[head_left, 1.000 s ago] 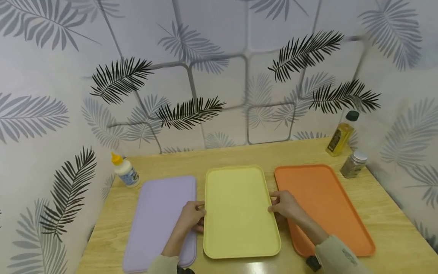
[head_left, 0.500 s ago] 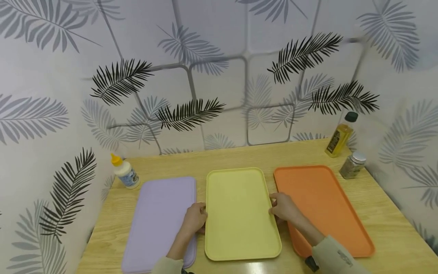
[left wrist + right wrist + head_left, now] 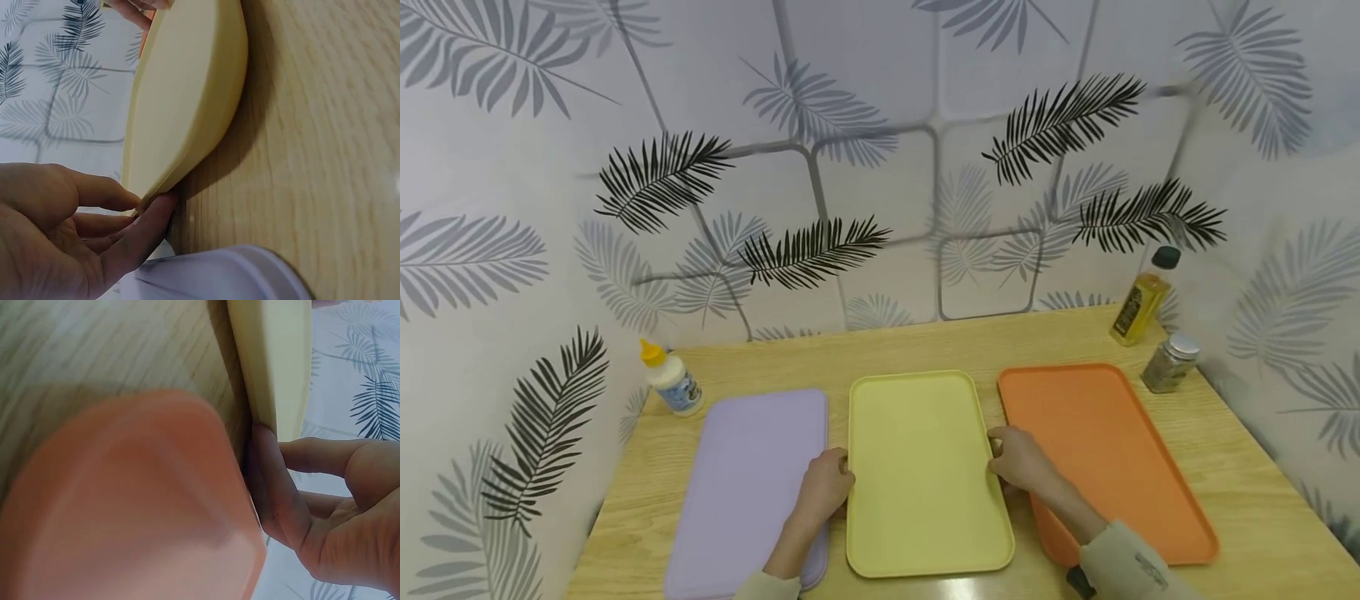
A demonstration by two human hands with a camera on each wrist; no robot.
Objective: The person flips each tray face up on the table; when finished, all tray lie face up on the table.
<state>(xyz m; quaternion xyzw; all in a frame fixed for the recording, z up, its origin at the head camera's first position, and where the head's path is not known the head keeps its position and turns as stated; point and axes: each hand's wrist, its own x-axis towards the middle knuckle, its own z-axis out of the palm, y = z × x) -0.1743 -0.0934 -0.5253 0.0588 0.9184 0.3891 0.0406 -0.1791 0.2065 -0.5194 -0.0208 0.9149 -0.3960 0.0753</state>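
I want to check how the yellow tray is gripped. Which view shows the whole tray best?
The head view: the yellow tray lies whole between the left hand and right hand. The wrist views show only its edges, each pinched by fingers.

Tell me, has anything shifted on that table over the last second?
Barely. The yellow tray slid slightly toward the person, with the left hand and right hand staying pinched on its long edges. The purple tray, orange tray, glue bottle, oil bottle and spice jar kept their places.
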